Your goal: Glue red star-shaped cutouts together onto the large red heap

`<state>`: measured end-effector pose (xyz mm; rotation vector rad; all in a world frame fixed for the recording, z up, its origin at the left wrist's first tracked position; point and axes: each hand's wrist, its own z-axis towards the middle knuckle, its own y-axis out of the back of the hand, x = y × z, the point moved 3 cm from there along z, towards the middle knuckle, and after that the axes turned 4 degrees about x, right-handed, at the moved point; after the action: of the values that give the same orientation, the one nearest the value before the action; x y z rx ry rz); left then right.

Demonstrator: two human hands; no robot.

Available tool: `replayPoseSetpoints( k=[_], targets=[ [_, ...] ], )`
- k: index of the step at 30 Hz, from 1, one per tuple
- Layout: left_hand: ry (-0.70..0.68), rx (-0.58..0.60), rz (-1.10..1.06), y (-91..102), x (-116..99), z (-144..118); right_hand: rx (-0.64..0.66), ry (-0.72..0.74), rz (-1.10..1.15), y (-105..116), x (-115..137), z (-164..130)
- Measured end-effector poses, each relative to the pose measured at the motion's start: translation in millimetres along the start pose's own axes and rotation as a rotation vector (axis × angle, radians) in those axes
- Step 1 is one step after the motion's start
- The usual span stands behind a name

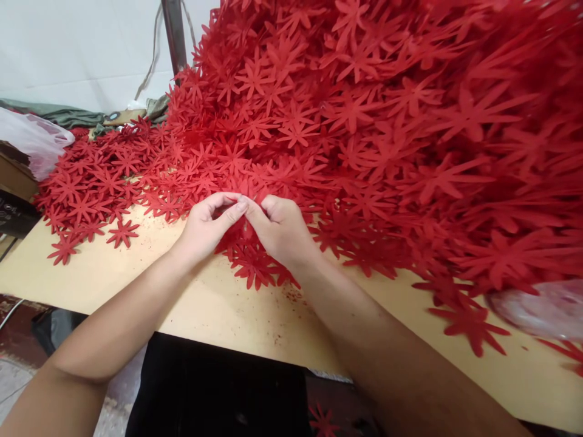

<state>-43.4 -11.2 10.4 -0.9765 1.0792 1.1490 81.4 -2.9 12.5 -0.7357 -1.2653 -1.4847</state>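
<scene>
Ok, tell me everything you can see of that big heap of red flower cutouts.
The heap of red flower cutouts is a mass of flat, star-like pieces with narrow petals, all the same matte red, looking like felt or foam sheet. It rises high at the right and back and thins to a single scattered layer at the left on the tan table. A few pieces lie apart near the table's front edge. The left hand and right hand meet at its near edge, fingertips pinching pieces there.
</scene>
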Motion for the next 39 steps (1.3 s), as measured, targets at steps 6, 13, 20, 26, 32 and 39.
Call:
replayPoseSetpoints(
  k=[6, 13, 20, 26, 32, 39],
  targets=[
    [0.016, -0.092, -0.123, 5.6, -6, 3, 0.185, 0.121, 0.363, -10, 7, 1],
    [0.055, -0.349, -0.266, 19.2, -8, 11, 0.119, -0.052, 0.437, -8, 1, 1],
    [0.116, -0.47, -0.402, 48.3, -13, 14, -0.177, -0.189, 0.515, 13, -15, 10],
    [0.065, -0.294, -0.236, 33.9, -16, 12, -0.2, -0.079, 0.357, 19, -13, 10],
    [0.054, -0.276, -0.131, 33.9, -8, 11, -0.155, -0.054, 0.257, 20, -9, 9],
    [-0.222, -0.335, 0.269, 39.4, -13, 7, -0.143, -0.02, -0.009, 20, -9, 7]
  ],
)
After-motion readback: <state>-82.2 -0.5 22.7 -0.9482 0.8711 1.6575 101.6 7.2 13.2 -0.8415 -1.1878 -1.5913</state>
